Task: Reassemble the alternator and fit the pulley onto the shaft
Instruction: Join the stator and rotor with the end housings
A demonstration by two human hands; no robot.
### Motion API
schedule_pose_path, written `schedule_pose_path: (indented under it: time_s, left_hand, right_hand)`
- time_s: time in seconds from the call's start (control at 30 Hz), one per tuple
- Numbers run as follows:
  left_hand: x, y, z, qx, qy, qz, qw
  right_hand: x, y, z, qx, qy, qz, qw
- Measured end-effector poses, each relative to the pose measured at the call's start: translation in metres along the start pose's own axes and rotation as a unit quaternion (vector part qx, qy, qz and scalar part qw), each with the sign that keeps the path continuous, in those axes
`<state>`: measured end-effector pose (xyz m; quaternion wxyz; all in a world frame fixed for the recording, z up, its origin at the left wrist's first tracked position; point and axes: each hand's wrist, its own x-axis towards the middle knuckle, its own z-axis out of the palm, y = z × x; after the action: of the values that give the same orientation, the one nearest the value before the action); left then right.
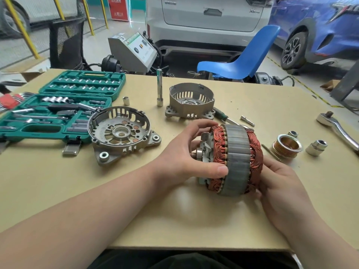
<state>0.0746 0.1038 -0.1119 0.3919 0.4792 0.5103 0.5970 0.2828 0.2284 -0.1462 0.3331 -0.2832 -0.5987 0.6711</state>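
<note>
Two hands of mine hold the stator (236, 160), a grey laminated ring with copper windings, with the rotor seated inside it, just above the tan table (136, 200). My left hand (191, 155) curls over the near-left face, thumb pressed on the ring's edge, fingers arched above the rotor's shaft end (198, 153). My right hand (279, 179) cups the far face, fingers wrapped behind the windings. To the left lies one aluminium end housing (121, 133), open side up; behind the stator stands the deeper housing (191, 100). The grooved pulley (287, 145) rests on the table right of the stator, apart from it, with a socket (316, 147) just beside and a ratchet handle (339, 128) farther right. A green socket case (58, 105) lies open at far left.
</note>
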Motion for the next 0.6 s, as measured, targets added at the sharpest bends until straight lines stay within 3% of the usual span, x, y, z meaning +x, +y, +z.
schedule_pose_path:
  time_s: [0.33,0.5,0.6]
  left_hand:
    - [0.004,-0.006,-0.006,-0.027,-0.002,0.02,0.999]
    - [0.005,-0.007,-0.015,-0.021,-0.048,0.011,0.999]
    - [0.004,-0.003,-0.019,-0.005,-0.036,0.025,0.999]
  right_hand:
    - [-0.01,-0.007,0.013,0.105,0.056,0.004,0.993]
    - [-0.011,-0.005,0.019,0.03,0.057,-0.051,0.997]
    - [-0.013,-0.007,0.021,-0.065,0.057,-0.116,0.989]
